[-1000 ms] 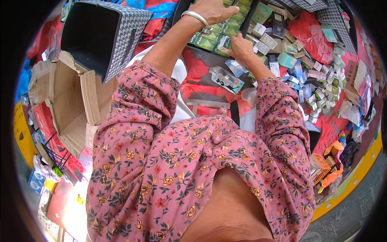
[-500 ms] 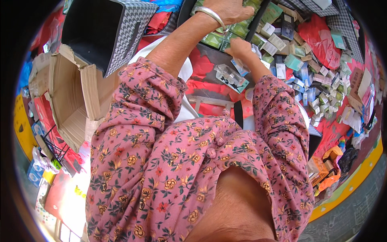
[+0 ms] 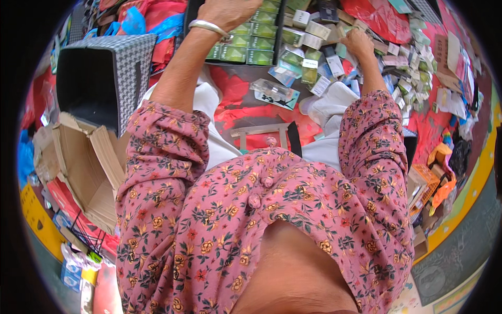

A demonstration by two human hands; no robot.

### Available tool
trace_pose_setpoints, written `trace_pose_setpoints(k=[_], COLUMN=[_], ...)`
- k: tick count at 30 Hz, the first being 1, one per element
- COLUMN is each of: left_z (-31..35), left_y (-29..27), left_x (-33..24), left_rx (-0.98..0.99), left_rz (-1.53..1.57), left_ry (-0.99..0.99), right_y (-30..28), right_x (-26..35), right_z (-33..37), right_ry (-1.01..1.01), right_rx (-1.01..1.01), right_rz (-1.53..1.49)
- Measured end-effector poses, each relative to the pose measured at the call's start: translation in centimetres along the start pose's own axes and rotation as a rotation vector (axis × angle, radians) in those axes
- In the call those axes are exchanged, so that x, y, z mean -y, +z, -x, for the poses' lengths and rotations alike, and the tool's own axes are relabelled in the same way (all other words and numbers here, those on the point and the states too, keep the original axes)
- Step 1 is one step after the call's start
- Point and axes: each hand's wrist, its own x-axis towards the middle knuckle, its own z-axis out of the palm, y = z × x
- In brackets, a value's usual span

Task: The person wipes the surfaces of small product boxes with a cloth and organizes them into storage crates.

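Note:
My left hand (image 3: 227, 13), with a silver bangle at the wrist, is over a black-lined box (image 3: 241, 64) at the top of the view. In this box stand rows of small green packs (image 3: 261, 43). The upper edge of the picture cuts off part of that hand, so its fingers are mostly hidden. To the right, my right hand (image 3: 358, 42) reaches into a spread heap of small cartons (image 3: 316, 42), its fingers bent and drawn together among them. Whatever they grip, if anything, is too small to make out.
An open black-and-white patterned box (image 3: 125, 68) stands at the left, above an open brown cardboard carton (image 3: 94, 172). A clear-wrapped item (image 3: 277, 94) lies on red sheeting between my knees. A red plastic bag (image 3: 379, 18) and an orange basket (image 3: 424, 180) are to the right.
My right hand has left the edge of the green-pack box and moved right into the heap of cartons. My left hand stays at that box. The whole view has shifted.

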Motion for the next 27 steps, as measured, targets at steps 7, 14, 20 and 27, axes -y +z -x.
trace_pose_setpoints(k=[7,14,20,27], left_z=[-0.9,-0.7,-0.5,0.3], left_y=[0.9,1.2,1.9,6.3], left_x=[-0.3,-1.2,0.1,0.0], left_rx=[-0.094,-0.119,-0.077,0.411], left_rz=[0.08,0.126,0.148,0.664], left_ry=[0.018,0.025,0.058,-0.265], right_y=[6.8,12.9,6.8,-10.0], right_x=[4.7,7.7,5.3,6.1], right_z=[4.3,5.0,2.5,3.0], right_ry=[0.156,0.183,0.307,0.001], right_rx=[0.507,0.272,0.231,0.298], right_rz=[-0.039,-0.084,-0.279,-0.94])
